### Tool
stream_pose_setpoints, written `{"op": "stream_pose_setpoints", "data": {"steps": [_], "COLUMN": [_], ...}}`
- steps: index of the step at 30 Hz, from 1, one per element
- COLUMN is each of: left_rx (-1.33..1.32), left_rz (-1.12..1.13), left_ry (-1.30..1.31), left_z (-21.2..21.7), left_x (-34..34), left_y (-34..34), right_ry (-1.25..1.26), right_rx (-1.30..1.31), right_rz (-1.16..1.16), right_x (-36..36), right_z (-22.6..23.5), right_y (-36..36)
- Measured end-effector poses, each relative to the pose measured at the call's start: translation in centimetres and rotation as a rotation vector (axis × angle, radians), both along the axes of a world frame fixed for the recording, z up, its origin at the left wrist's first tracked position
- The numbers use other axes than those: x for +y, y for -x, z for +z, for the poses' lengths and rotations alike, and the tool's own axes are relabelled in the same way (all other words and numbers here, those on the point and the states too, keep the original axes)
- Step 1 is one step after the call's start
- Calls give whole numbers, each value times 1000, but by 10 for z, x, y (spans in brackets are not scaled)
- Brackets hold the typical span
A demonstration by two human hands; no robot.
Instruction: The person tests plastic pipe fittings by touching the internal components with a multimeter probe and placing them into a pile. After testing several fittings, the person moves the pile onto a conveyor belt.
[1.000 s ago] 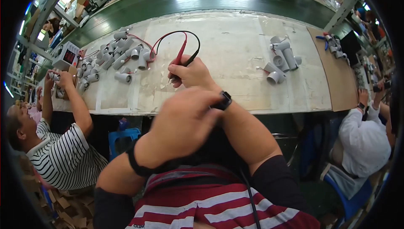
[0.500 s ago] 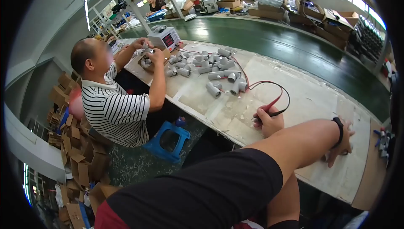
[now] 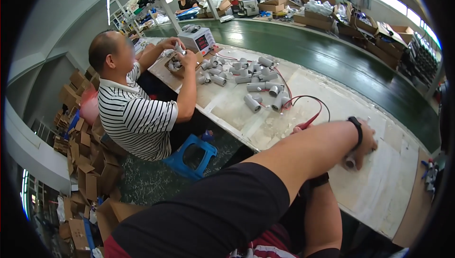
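My left arm crosses over my right one, and my left hand (image 3: pixel 366 139), with a black band at the wrist, is closed around a grey cylinder (image 3: pixel 350 163) on the table at the right. Its fingers partly hide the cylinder. My right hand (image 3: pixel 298 128) is mostly covered by the left forearm. A bit of its fingers shows, closed on a red test probe (image 3: pixel 311 119) with a cable looping back to the left. A black cable runs beside it. Several grey cylinders (image 3: pixel 252 103) lie loose on the worn white tabletop (image 3: pixel 265 127).
Across the left end sits a person (image 3: pixel 137 111) in a striped shirt, handling a grey cylinder over a box. A white meter box (image 3: pixel 198 39) with a red display stands behind. A blue stool (image 3: pixel 192 158) is below the table edge. Tools (image 3: pixel 430 175) lie at far right.
My left hand has moved left and nearer my right hand, with a grey cylinder now showing under it. My left forearm now covers most of my right hand. The whole view has shifted slightly.
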State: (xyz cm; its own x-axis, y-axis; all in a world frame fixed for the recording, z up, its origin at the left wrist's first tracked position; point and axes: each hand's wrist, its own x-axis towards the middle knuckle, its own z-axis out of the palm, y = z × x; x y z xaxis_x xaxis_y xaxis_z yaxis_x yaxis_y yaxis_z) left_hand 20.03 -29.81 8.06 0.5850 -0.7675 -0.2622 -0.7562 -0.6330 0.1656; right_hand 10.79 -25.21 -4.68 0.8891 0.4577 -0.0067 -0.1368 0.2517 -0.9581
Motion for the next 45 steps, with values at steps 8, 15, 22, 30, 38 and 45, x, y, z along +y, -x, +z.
{"op": "stream_pose_setpoints", "data": {"steps": [8, 15, 22, 30, 38, 45], "left_rx": [139, -35, -75, -51, -73, -231], "left_rz": [441, 543, 507, 474, 542, 588], "left_ry": [-184, -67, -334, -321, -212, 112], "left_z": [9, 3, -18, -19, -26, 46], "left_x": [79, 110, 119, 120, 130, 142], "left_y": [-15, -53, -50, -57, -58, -32], "right_ry": [-21, 445, 781, 732, 263, 628], "right_rx": [-176, -968, -1113, -1074, -546, -759], "right_rz": [408, 43, 43, 32, 177, 110], "right_x": [18, 47, 52, 42, 39, 45], "right_z": [-51, -86, -76, -76, -78, 11], "right_y": [-23, -63, -62, -62, -62, -39]}}
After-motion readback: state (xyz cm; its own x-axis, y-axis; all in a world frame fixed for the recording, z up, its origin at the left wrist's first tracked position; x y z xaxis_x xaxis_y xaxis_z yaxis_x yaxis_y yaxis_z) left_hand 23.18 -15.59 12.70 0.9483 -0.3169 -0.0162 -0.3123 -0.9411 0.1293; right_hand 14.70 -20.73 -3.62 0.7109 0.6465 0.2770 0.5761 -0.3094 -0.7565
